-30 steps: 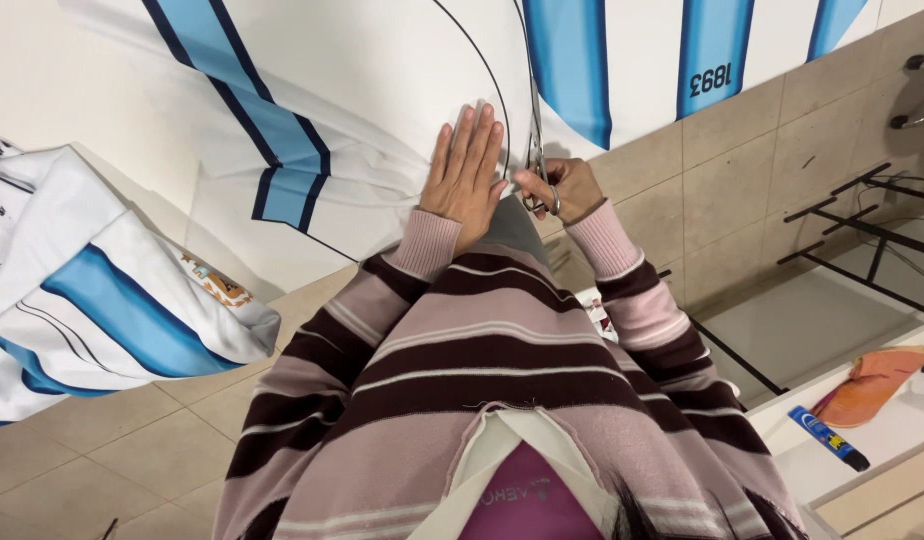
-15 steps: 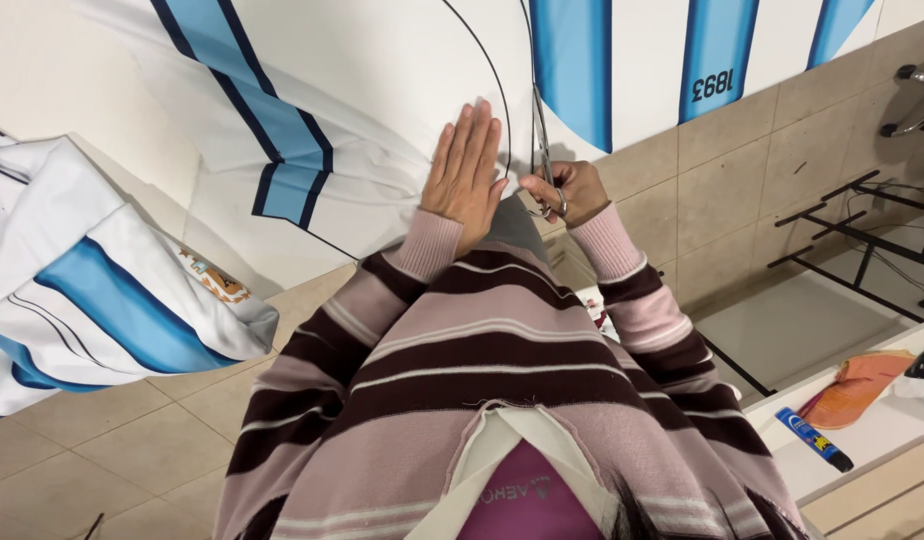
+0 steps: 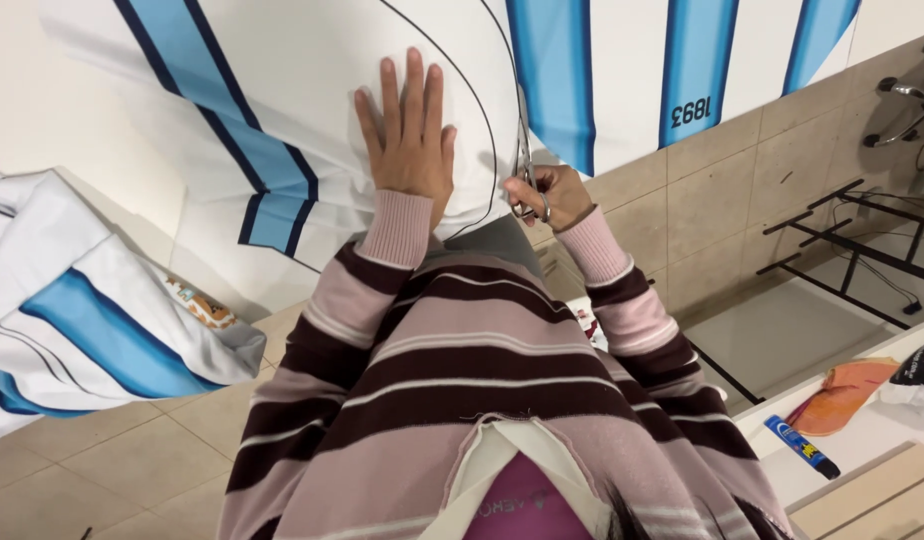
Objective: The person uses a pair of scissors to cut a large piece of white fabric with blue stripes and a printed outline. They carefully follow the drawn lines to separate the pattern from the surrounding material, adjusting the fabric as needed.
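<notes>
Scissors working along a drawn line on striped fabric, the other hand pinning the cloth flat.

The white fabric with light-blue stripes lies spread on the tabletop, and a thin black curve marked on it runs down beside the left hand. That hand lies flat, fingers straight and together, gripping nothing, just beside the line, seemingly to keep the cloth taut and stop it shifting. On the far side of the line from it, the right hand has its grip closed through the loops of a pair of scissors, blades pointing away along the fabric near the curve. Further from the fabric, a heap of similar striped cloth hangs over the tabletop's edge above the tiled floor, and beyond the right sleeve a blue marker lies by an orange rag.
</notes>
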